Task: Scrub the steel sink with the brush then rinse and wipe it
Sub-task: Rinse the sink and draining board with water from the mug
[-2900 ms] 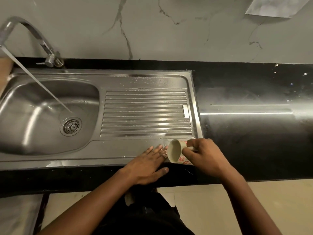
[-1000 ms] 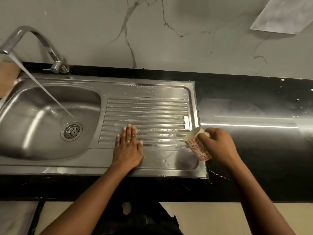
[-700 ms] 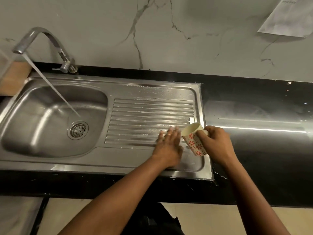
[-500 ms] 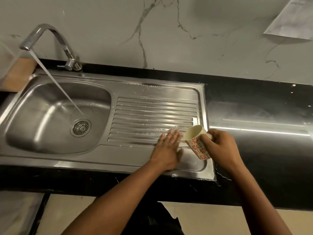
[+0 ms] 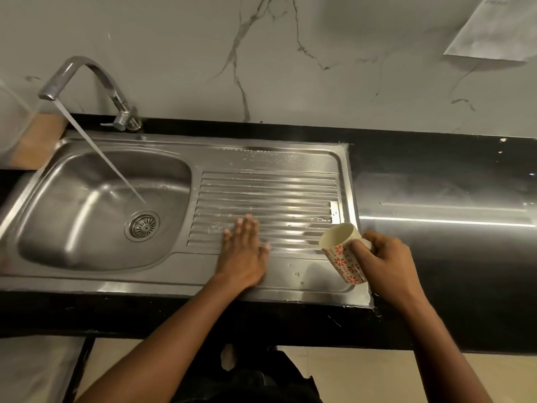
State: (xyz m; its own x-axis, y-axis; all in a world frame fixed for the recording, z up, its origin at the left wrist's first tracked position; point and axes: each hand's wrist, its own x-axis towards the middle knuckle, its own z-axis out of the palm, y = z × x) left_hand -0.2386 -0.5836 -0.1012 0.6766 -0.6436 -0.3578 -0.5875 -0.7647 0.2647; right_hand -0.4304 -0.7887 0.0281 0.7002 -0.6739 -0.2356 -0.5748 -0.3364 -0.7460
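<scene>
— Hands first: what are they doing?
— The left hand [image 5: 242, 254] is lying flat on the sink's [image 5: 122, 282] draining board [image 5: 267, 193], with its fingers straight and close together, and the palm is pressing on the ribs near the front. The right hand [image 5: 389, 263] is gripping a cup [image 5: 338, 248], with its fingers curled round the handle side. It is holding the cup tilted, mouth facing up and left, over the board's right front corner.
— Where is the sink sitting?
— It is sitting sunk into a black counter [image 5: 450, 257], with the basin [image 5: 87, 216] on the left and the ribbed board on the right. Droplets are glistening on the board.
— Is water running?
— Yes. A stream [image 5: 101, 158] is pouring slantwise from the tap [image 5: 96, 74] at the back left and landing just beside the drain [image 5: 143, 226].
— And farther back?
— A wooden board [image 5: 37, 144] is showing at the far left behind the basin, and a sheet of paper [image 5: 494, 30] is showing on the marble wall [image 5: 290, 53] at the upper right.
</scene>
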